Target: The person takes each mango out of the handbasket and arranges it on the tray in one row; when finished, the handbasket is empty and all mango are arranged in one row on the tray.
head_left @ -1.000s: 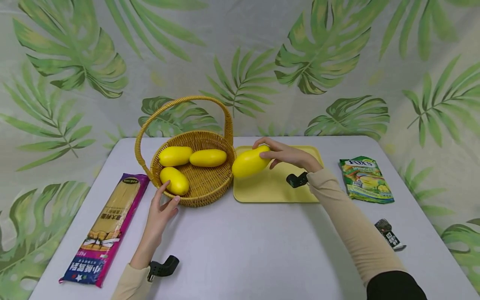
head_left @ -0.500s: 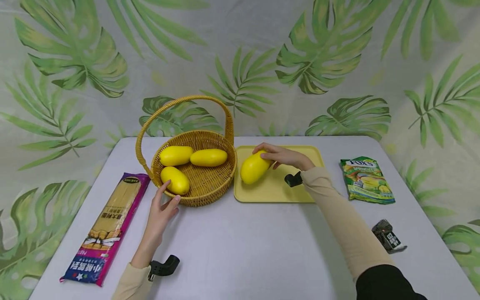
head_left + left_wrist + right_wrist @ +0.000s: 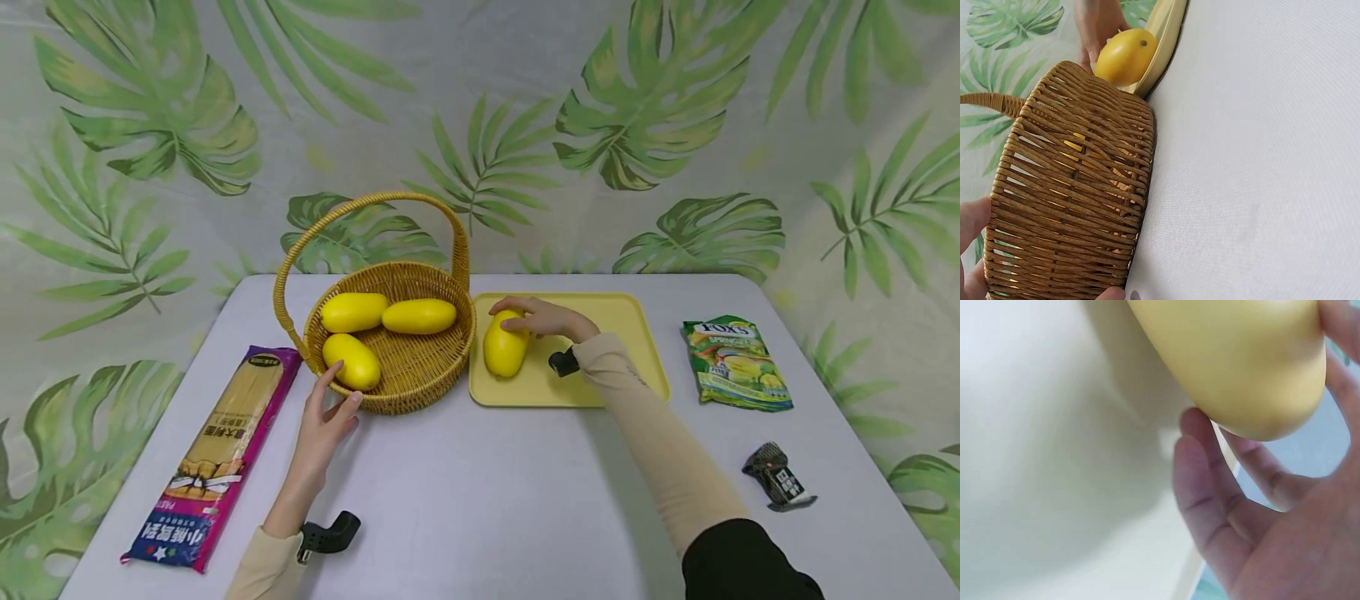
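Observation:
In the head view, my right hand (image 3: 551, 319) holds a yellow mango (image 3: 506, 346) from behind over the left part of a pale yellow tray (image 3: 600, 367). The right wrist view shows thumb and fingers around the rounded end of this mango (image 3: 1247, 369). My left hand (image 3: 318, 429) steadies a wicker basket (image 3: 408, 396) at its near left rim, fingers over the rim and thumb against the outer wall. Three similar mangoes lie inside; the nearest mango (image 3: 351, 361) is right by the left fingertips. Woven wall (image 3: 1072, 175) hides most of them in the left wrist view.
A long pasta packet (image 3: 213, 454) lies left of the basket. To the right of the tray are a green FOX'S candy bag (image 3: 737, 362) and a small black wrapped packet (image 3: 777, 477). The basket's tall handle (image 3: 367, 200) arches over it. A leaf-patterned cloth hangs behind the table.
My right hand has brought the mango from beside the basket's right rim down over the tray, turning it to point toward the table's front. The left hand stays at the basket.

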Demonstrator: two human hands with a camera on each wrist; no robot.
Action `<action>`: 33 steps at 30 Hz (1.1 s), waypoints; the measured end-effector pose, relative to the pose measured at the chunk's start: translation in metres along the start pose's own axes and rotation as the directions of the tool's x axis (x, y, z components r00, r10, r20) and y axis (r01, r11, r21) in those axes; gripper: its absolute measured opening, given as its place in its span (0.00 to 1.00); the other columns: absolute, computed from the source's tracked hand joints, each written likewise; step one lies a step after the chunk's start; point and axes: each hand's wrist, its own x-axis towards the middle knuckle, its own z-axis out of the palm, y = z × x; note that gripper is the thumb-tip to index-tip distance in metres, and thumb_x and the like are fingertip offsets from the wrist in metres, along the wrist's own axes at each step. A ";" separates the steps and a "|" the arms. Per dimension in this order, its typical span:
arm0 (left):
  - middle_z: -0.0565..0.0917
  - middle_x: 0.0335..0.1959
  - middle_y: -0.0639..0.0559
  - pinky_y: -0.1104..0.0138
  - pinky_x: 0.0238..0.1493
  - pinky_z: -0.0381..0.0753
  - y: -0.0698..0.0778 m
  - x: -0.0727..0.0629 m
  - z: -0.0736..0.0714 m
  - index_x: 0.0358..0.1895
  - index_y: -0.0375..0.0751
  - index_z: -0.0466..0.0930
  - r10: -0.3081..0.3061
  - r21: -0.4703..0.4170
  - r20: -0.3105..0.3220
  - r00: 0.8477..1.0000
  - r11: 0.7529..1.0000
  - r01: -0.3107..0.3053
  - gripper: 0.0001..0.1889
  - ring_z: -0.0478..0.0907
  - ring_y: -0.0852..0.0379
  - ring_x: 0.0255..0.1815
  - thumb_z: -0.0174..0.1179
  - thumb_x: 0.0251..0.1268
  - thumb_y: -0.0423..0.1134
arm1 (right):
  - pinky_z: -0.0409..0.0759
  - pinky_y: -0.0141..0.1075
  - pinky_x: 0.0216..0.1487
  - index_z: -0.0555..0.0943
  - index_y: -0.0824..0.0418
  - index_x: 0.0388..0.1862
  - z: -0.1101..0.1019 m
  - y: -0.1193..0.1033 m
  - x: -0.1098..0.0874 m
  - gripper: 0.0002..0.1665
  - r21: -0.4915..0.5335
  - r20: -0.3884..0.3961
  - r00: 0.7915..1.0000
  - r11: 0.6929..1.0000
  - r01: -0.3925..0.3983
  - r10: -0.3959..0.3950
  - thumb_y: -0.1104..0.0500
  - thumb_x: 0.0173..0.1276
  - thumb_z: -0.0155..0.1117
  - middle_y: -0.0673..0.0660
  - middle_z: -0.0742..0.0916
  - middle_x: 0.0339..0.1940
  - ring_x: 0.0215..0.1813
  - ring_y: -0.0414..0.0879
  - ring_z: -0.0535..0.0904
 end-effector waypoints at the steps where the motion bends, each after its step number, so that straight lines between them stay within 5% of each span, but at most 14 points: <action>1: 0.39 0.76 0.43 0.51 0.61 0.69 0.000 0.000 0.000 0.76 0.54 0.48 0.000 0.001 -0.001 1.000 1.000 0.000 0.33 0.60 0.37 0.67 0.52 0.73 0.46 | 0.70 0.57 0.53 0.64 0.57 0.70 0.002 0.000 0.001 0.27 0.001 -0.012 1.000 1.000 0.012 -0.012 0.51 0.76 0.49 0.60 0.65 0.70 0.60 0.60 0.65; 19: 0.37 0.76 0.43 0.51 0.62 0.69 0.000 -0.001 0.000 0.76 0.55 0.48 0.010 -0.009 0.005 1.000 1.000 -0.010 0.33 0.60 0.37 0.68 0.52 0.73 0.46 | 0.74 0.52 0.51 0.62 0.54 0.71 0.007 -0.002 -0.006 0.27 0.056 -0.113 0.994 0.998 0.009 -0.002 0.49 0.77 0.48 0.68 0.70 0.65 0.56 0.61 0.71; 27: 0.38 0.76 0.43 0.51 0.62 0.69 -0.001 -0.001 0.000 0.76 0.54 0.48 0.010 -0.003 0.005 1.000 1.000 -0.010 0.33 0.60 0.37 0.67 0.52 0.73 0.46 | 0.71 0.59 0.56 0.65 0.56 0.69 0.001 -0.002 -0.014 0.25 0.060 -0.188 0.978 0.993 0.106 -0.093 0.52 0.76 0.51 0.68 0.69 0.66 0.65 0.59 0.65; 33: 0.38 0.76 0.43 0.51 0.62 0.69 -0.001 -0.001 0.000 0.76 0.54 0.48 0.011 -0.007 0.006 1.000 1.000 -0.011 0.33 0.60 0.37 0.68 0.52 0.73 0.46 | 0.75 0.56 0.51 0.64 0.55 0.70 0.002 -0.006 -0.018 0.29 0.029 -0.118 0.992 0.998 0.054 -0.050 0.55 0.72 0.57 0.68 0.68 0.66 0.61 0.59 0.68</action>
